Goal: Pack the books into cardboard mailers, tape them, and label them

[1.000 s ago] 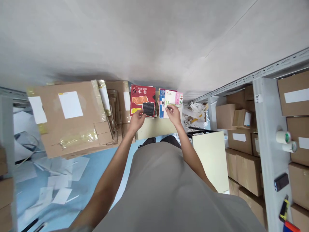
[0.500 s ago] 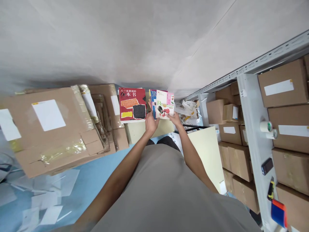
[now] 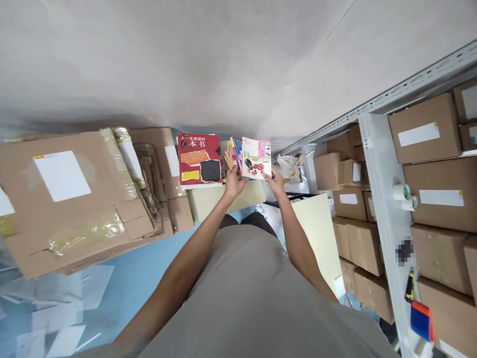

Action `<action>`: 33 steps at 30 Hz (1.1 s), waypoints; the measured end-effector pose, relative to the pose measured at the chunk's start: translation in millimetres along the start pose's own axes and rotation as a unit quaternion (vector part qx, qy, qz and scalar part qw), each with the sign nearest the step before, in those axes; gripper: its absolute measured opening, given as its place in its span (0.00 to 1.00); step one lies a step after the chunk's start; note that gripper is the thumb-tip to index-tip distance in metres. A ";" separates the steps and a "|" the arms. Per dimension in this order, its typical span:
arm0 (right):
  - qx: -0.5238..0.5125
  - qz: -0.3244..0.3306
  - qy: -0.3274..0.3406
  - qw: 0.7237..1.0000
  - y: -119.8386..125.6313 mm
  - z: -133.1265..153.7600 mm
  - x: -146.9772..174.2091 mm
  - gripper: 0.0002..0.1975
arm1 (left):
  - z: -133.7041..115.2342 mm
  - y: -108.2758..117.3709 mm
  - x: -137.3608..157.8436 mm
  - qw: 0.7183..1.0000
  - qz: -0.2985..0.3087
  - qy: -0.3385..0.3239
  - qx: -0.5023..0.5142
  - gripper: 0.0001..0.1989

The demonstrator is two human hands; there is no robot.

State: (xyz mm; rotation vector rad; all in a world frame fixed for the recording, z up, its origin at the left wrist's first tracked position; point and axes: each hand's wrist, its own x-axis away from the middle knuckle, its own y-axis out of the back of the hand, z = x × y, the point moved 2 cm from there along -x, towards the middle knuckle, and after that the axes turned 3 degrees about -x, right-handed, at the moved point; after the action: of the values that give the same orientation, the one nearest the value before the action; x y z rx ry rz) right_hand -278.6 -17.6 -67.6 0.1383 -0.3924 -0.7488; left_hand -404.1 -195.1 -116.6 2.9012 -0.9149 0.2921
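My right hand [image 3: 276, 183] is closed on a white and pink book [image 3: 256, 159] with "Beautiful" and red and dark vegetables on its cover, thumb on the lower right corner. My left hand [image 3: 234, 184] grips several thin colourful books [image 3: 236, 149] by their lower edges. They fan out, partly hidden under the white one, so their full covers cannot be seen. To the left, a large red book [image 3: 200, 158] with orange, black and yellow patches lies on top of a stack. The stack rests on a cream tabletop [image 3: 208, 201] against the wall.
Flattened cardboard boxes [image 3: 70, 199] lean at the left, with loose white sheets [image 3: 55, 318] on the blue floor. A metal shelf [image 3: 383, 199] full of cartons [image 3: 425, 129] stands at the right, with tape rolls [image 3: 404, 196] on its post. Crumpled white plastic [image 3: 288, 169] lies beyond my right hand.
The white book has shifted slightly right and tilted in my right hand. The colourful books in my left hand are spread further apart from it. The view has turned slightly right.
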 end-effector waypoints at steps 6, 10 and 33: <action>0.008 0.012 0.092 0.996 -33.2 20.0 23.4 0.37 | 5.1 57.0 16.0 0.997 -0.020 0.001 0.079 0.44; 0.039 0.096 0.080 0.991 -96.2 18.2 30.1 0.41 | 9.8 131.1 24.1 0.996 -0.072 0.011 0.048 0.45; 0.357 0.193 0.062 0.912 -180.0 46.6 25.2 0.20 | 9.8 202.1 29.6 0.929 -0.149 0.145 -0.305 0.30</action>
State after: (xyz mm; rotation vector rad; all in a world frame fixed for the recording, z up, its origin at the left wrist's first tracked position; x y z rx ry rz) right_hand -394.5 -165.0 -64.1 0.7716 -0.5400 -0.1744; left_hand -495.2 -378.1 -115.2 2.2876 -0.4071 0.3278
